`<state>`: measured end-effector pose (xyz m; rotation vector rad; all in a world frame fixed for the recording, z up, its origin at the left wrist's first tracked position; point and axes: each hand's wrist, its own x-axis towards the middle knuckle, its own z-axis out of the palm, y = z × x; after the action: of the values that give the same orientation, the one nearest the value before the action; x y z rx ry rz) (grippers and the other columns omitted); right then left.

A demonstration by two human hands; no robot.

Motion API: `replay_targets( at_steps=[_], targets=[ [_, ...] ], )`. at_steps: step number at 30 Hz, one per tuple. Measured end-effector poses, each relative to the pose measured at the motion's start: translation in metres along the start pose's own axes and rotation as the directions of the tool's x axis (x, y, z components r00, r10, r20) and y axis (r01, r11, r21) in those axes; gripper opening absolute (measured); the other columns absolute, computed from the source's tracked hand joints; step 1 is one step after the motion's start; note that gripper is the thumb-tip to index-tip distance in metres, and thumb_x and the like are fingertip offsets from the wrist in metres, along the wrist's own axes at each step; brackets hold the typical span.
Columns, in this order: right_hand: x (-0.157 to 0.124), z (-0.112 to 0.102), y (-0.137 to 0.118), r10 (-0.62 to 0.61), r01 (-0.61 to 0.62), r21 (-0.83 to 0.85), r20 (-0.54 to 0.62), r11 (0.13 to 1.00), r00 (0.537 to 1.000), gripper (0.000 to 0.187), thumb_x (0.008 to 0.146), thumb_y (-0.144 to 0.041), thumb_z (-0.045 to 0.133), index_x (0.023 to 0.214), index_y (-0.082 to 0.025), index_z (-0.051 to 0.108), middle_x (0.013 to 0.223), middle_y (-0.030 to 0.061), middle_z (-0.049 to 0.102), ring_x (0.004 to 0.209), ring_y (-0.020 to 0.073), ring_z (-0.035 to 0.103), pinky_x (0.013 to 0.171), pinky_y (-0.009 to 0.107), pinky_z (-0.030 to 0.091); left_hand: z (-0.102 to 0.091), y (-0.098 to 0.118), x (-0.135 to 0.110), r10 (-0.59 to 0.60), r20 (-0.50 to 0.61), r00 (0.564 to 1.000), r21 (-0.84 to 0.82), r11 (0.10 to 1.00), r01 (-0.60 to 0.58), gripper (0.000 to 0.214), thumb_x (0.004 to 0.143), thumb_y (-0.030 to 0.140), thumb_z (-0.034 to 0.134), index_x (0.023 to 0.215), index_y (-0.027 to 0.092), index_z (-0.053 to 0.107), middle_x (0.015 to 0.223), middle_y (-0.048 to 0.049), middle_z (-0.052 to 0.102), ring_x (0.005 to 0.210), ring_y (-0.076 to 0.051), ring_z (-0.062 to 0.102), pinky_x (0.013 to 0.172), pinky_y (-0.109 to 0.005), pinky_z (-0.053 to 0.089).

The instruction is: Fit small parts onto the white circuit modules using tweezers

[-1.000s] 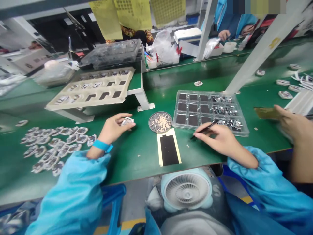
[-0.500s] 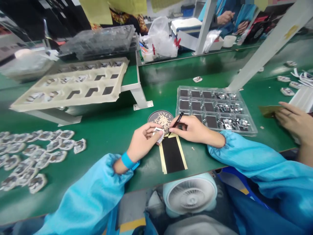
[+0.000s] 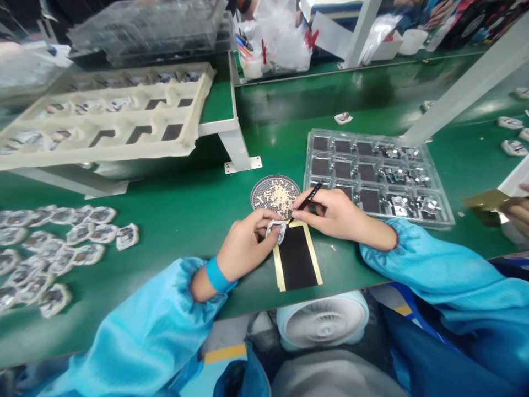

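Note:
My left hand [image 3: 248, 241] pinches a small white plastic housing [image 3: 276, 229] between thumb and fingers, close to the far end of a black pad [image 3: 297, 259] edged with cream tape. In my right hand [image 3: 330, 212] is a pair of black tweezers [image 3: 311, 197] with pale lettering, their tip pointing down beside the housing. Just beyond both hands lies a round grey dish [image 3: 264, 186] holding many tiny cream pieces [image 3: 280, 194]. Whether the tweezers grip a piece is too small to see.
Right of the dish sits a clear compartment tray [image 3: 444, 212] with dark pads and shiny parts. White housings [image 3: 103, 232] lie in rows at left. A beige tray [image 3: 182, 146] rests on a raised shelf. Another person's hand [image 3: 518, 212] is at the right edge.
The housing in my left hand has turned, and both hands remain close together. The view has shifted down. The other person's hand at right has moved toward the picture's edge.

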<state>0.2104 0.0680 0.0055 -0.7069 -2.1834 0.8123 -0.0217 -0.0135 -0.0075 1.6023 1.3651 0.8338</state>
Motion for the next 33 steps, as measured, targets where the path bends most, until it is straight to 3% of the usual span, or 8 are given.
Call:
replay_targets(
  at_steps=[4,8,12,15,17,27,33],
  targets=[
    [-0.002,0.000,0.000,0.077,-0.076,0.054,-0.009,0.996,0.997,0.013,0.092,-0.029,0.074,0.096,-0.017,0.073,0.079,-0.0008,0.072,0.060,0.0079,0.059,0.059,0.021,0.048,0.002,0.001,0.001,-0.015,-0.012,1.000,-0.079,0.997,0.014,0.016,0.093,0.028,0.067,0.108,0.021,0.063,0.086,-0.0014,0.077,0.071,-0.014,0.073,0.067,-0.025,0.060],
    [-0.009,0.001,-0.007,0.129,-0.101,0.168,-0.169,0.981,0.977,0.015,0.089,-0.030,0.077,0.096,-0.018,0.073,0.088,0.0033,0.075,0.068,0.0124,0.066,0.058,0.024,0.052,0.007,0.006,0.004,-0.109,-0.047,0.993,-0.274,0.957,0.092,0.021,0.088,0.028,0.072,0.104,0.018,0.063,0.087,-0.0045,0.077,0.073,-0.017,0.074,0.067,-0.027,0.063],
    [-0.012,0.001,-0.019,-0.112,0.140,0.116,-0.224,0.983,0.968,0.011,0.088,-0.018,0.077,0.098,-0.020,0.073,0.093,0.0060,0.078,0.083,0.0190,0.074,0.071,0.032,0.060,0.010,0.012,0.005,-0.179,-0.045,0.983,-0.466,0.874,0.137,0.029,0.082,0.027,0.076,0.106,0.015,0.064,0.085,-0.0050,0.076,0.073,-0.018,0.075,0.063,-0.027,0.064],
    [-0.010,0.002,-0.024,-0.311,0.321,0.029,-0.182,0.947,0.933,0.017,0.086,-0.013,0.076,0.101,-0.021,0.074,0.093,0.0061,0.080,0.086,0.0206,0.076,0.076,0.035,0.061,0.011,0.015,0.006,-0.182,-0.062,0.981,-0.486,0.864,0.130,0.029,0.081,0.024,0.077,0.105,0.015,0.064,0.081,-0.0034,0.075,0.065,-0.015,0.073,0.056,-0.023,0.061],
    [-0.010,0.002,-0.024,-0.360,0.362,-0.018,-0.163,0.932,0.919,0.019,0.087,-0.013,0.075,0.103,-0.023,0.074,0.094,0.0053,0.081,0.087,0.0205,0.077,0.079,0.036,0.062,0.011,0.016,0.006,-0.178,-0.067,0.982,-0.479,0.869,0.125,0.028,0.081,0.023,0.077,0.104,0.015,0.064,0.079,-0.0030,0.075,0.061,-0.014,0.072,0.053,-0.021,0.059],
    [-0.012,0.003,-0.024,-0.226,0.221,-0.050,-0.114,0.974,0.968,0.010,0.093,-0.025,0.073,0.101,-0.029,0.075,0.096,0.0040,0.080,0.089,0.0227,0.077,0.084,0.042,0.061,0.012,0.016,0.005,-0.182,-0.083,0.980,-0.417,0.899,0.132,0.031,0.083,0.029,0.078,0.106,0.015,0.064,0.085,-0.0050,0.077,0.070,-0.018,0.076,0.058,-0.024,0.061],
    [-0.012,0.004,-0.022,-0.208,0.205,-0.039,-0.111,0.978,0.972,0.007,0.092,-0.028,0.074,0.099,-0.029,0.076,0.096,0.0041,0.080,0.090,0.0232,0.076,0.085,0.043,0.060,0.012,0.018,0.005,-0.182,-0.084,0.980,-0.438,0.890,0.128,0.028,0.083,0.025,0.077,0.106,0.014,0.064,0.086,-0.0055,0.077,0.068,-0.018,0.075,0.057,-0.023,0.060]
  ],
)
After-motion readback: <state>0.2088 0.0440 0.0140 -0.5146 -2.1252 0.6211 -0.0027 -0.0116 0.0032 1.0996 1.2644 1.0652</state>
